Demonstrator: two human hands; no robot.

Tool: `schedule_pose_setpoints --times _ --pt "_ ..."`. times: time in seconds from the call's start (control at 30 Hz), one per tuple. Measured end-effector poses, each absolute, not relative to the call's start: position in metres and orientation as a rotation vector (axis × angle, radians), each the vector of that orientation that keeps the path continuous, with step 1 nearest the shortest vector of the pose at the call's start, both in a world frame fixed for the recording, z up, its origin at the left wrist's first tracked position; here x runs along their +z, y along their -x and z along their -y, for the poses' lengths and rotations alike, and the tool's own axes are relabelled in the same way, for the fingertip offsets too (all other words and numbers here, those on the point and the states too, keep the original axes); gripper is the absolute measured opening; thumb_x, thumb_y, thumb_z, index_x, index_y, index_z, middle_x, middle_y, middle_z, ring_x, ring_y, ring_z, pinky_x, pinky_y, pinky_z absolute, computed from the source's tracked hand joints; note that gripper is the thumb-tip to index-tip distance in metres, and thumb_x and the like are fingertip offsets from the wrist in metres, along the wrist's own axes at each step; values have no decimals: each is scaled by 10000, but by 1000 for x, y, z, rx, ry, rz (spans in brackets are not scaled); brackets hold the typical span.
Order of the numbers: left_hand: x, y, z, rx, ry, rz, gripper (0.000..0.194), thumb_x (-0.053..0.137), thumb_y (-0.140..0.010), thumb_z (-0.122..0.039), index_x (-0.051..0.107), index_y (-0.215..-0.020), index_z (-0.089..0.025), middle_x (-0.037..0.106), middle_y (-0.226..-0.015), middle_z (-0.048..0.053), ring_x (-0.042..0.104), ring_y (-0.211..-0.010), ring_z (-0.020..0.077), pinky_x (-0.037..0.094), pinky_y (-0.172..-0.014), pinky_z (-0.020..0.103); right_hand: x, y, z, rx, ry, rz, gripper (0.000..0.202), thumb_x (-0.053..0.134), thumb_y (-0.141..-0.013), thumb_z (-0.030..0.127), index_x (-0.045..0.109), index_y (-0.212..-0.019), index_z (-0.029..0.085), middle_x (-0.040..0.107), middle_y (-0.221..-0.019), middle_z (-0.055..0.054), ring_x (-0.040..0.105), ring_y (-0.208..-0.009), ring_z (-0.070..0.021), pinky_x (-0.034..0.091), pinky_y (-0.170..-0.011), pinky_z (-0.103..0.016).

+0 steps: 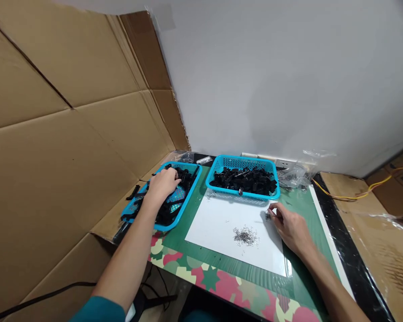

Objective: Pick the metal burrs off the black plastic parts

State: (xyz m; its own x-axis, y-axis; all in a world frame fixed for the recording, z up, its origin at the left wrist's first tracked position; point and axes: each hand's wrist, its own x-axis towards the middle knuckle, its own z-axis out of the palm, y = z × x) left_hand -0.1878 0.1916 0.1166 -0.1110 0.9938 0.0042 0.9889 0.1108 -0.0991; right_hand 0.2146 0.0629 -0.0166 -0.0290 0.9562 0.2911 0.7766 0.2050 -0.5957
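At left basket (pixel 164 227), black parts (pixel 168 217) are covered by left hand (pixel 164 183) — grip hidden, can't be told. Near right edge of sheet (pixel 211 223), small dark piece (pixel 267 216) is pinched by right hand (pixel 290 226) — fingertips together; wire bits (pixel 245 236) are heaped mid-sheet.

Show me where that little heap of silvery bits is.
In the head view, the heap lies on the white sheet, to the left of the person's right hand.

Stood there watching: left arm (pixel 132 252) stretched way forward, left grip (pixel 163 183) palm-down, fingers curled under. Right arm (pixel 332 279) angled inward, right grip (pixel 291 226) pinched at the fingertips (pixel 272 206).
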Motion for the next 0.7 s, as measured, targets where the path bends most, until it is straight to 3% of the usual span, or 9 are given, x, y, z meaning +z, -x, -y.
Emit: schedule_pose_setpoints --times 0.13,0.27,0.47,0.6,0.7 --pt "108 188 -203 141 2004 2268 297 563 -979 -360 716 -1162 -183 745 -1189 190 696 -1147 387 549 -920 461 -13 -206 -60 551 1467 1667 241 509 -1028 444 618 -1003 231 468 -607 62 437 -529 -146 345 -581 -252" --pt "99 188 -211 189 2040 2225 404 545 -971 -315 655 -1335 -177 728 -1245 218 680 -1197 400 540 -957 484 -6 -199 -58 780 1345 1398 288 581 -1007 499 618 -978 214 400 -608 70 329 -536 -125 261 -534 -249" --pt "95 193 -218 225 2101 2172 417 571 -940 -342 647 -1318 -184 726 -1250 215 665 -1209 429 533 -958 508 -7 -204 -69 1086 1247 954 424 737 -877 601 617 -945 200 301 -537 113 197 -469 -84 151 -457 -230" --pt "98 199 -217 186 2082 2186 433 548 -945 -393 592 -1323 -185 745 -1195 192 688 -1147 405 542 -920 479 -10 -209 -73 1120 1289 875 462 743 -839 647 595 -909 214 274 -503 129 178 -438 -80 145 -438 -223" --pt "101 204 -211 57 2103 2240 414 543 -946 -420 560 -1301 -208 774 -1120 137 704 -1094 369 541 -884 437 -11 -213 -72 941 1423 1065 423 662 -894 635 614 -892 214 341 -500 101 266 -433 -105 192 -461 -237"
